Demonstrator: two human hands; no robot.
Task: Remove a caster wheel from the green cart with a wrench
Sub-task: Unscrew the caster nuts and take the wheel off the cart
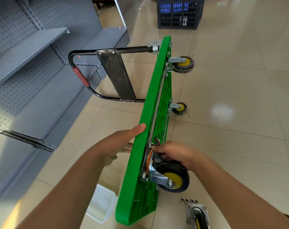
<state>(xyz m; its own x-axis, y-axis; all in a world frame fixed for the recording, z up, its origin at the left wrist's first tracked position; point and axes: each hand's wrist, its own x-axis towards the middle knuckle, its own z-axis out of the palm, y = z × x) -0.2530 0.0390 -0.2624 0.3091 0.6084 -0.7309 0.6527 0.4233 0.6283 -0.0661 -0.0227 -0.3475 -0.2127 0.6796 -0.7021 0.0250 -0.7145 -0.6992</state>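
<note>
I have the green plastic platform cart (137, 162) tipped up on its long edge on the tiled floor (231, 96), ribbed underside facing right, its black folding handle (84, 63) lying out to the left. My left hand (124, 138) grips the upper edge of the deck, thumb laid flat along the rim and the other fingers wrapped behind out of sight, steadying it. My right hand (175, 154) is closed around a small silver open-ended wrench (157, 142), whose jaw end pokes up just above my fingers at the mounting plate of the near swivel caster wheel (171, 177), black tyre on a yellow hub in a shiny steel fork. I cannot tell whether the wrench is seated on a nut. This caster is bolted to the near end of the underside; two more casters (181, 63) sit at the far end. On the floor by my right forearm a detached caster on its square plate (196, 215) lies just beside a short row of loose nuts (189, 200). I judge the caster heavy for its size and rigid, its polished fork slippery and liable to swivel, so I would cradle it by the fork or the plate as the last nut comes free. The deck looks light and stiff, and could topple if I let go.
</note>
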